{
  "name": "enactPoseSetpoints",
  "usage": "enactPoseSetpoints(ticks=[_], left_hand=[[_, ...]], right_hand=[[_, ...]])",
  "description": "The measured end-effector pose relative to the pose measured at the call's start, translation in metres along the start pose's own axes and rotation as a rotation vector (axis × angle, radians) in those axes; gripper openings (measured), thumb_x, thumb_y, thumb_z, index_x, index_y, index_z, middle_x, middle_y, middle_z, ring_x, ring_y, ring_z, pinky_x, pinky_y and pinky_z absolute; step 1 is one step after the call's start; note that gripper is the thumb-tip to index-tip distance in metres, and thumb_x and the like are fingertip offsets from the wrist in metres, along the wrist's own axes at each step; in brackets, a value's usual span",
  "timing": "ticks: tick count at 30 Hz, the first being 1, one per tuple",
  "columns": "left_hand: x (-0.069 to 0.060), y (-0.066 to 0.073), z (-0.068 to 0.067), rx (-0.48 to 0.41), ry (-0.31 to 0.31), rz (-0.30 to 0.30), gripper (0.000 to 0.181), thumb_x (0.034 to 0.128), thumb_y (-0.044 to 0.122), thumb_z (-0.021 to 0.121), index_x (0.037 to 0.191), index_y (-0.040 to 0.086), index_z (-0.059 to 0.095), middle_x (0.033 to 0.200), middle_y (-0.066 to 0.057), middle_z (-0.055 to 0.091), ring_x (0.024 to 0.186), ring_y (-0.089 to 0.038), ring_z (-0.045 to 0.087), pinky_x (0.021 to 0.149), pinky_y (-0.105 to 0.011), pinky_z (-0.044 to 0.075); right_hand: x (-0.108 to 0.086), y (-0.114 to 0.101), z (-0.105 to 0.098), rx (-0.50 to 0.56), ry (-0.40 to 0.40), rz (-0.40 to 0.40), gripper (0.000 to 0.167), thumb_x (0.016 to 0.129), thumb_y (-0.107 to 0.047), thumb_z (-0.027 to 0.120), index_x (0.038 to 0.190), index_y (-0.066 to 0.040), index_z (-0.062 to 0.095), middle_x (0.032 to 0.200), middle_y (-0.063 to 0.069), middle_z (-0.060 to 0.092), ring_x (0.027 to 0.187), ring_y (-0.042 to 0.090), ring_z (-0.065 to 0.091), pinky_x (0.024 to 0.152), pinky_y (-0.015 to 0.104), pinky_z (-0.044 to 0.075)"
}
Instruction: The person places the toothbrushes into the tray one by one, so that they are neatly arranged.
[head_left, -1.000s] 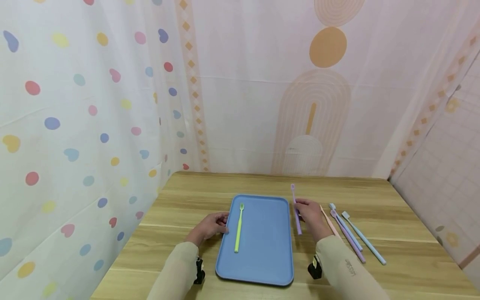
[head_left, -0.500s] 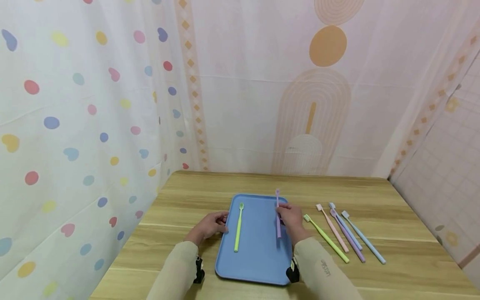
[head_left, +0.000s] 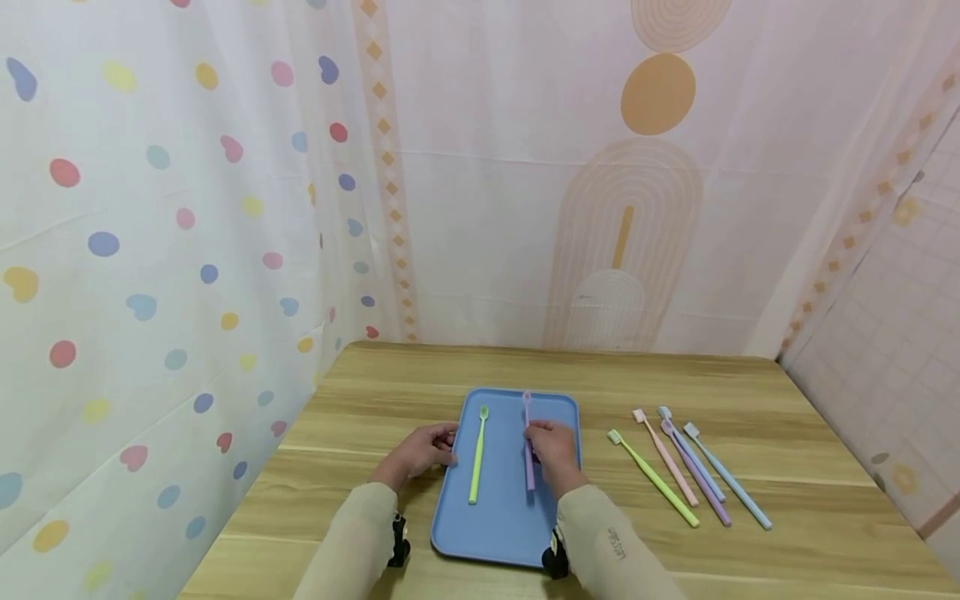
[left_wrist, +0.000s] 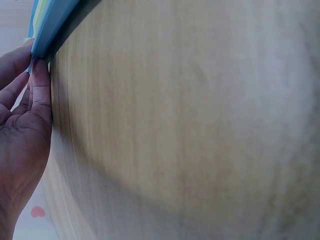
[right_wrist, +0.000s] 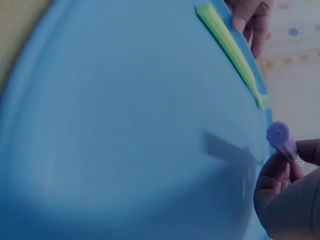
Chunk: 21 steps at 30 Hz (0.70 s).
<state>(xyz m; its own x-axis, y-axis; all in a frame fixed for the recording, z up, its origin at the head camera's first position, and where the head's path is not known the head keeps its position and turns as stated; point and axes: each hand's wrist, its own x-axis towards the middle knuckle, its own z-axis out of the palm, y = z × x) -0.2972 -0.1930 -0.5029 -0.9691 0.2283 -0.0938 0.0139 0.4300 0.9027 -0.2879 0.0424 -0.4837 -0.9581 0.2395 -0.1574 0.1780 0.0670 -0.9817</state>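
Observation:
A blue tray (head_left: 495, 533) lies on the table, with a yellow-green toothbrush (head_left: 477, 467) along its left side. My left hand (head_left: 420, 454) grips the tray's left rim between thumb and fingers; the left wrist view shows the thumb against the tray edge (left_wrist: 49, 30). Over the tray, right of that toothbrush, my right hand (head_left: 555, 454) pinches a purple toothbrush (head_left: 529, 475), its head pointing to the back. In the right wrist view the purple handle end (right_wrist: 279, 132) is held above the tray surface (right_wrist: 125, 100), where a shadow falls.
Right of the tray several toothbrushes lie on the wooden table (head_left: 810, 500): a yellow-green one (head_left: 656, 479), a pink one (head_left: 667, 460), a purple one (head_left: 701, 479), and light blue ones (head_left: 731, 482). Patterned curtains (head_left: 480, 233) stand behind and at the left.
My right hand has carried the purple toothbrush leftward from beside the tray to over its middle. The yellow-green and pink toothbrushes on the right came into fuller view. My left hand stays at the rim.

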Motion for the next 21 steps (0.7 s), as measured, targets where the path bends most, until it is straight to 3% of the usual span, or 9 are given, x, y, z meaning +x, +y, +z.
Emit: enactPoseSetpoints(ticks=[21], left_hand=[[-0.001, -0.002, 0.0, 0.014, 0.001, -0.003, 0.06, 0.0818, -0.009, 0.073, 0.138, -0.008, 0.051, 0.104, -0.011, 0.058, 0.094, -0.023, 0.052, 0.079, -0.033, 0.046]], right_hand=[[-0.018, 0.015, 0.038, -0.136, 0.019, -0.013, 0.024, 0.088, -0.004, 0.067, 0.111, 0.003, 0.073, 0.106, 0.017, 0.069, 0.092, 0.026, 0.065, 0.082, 0.042, 0.055]])
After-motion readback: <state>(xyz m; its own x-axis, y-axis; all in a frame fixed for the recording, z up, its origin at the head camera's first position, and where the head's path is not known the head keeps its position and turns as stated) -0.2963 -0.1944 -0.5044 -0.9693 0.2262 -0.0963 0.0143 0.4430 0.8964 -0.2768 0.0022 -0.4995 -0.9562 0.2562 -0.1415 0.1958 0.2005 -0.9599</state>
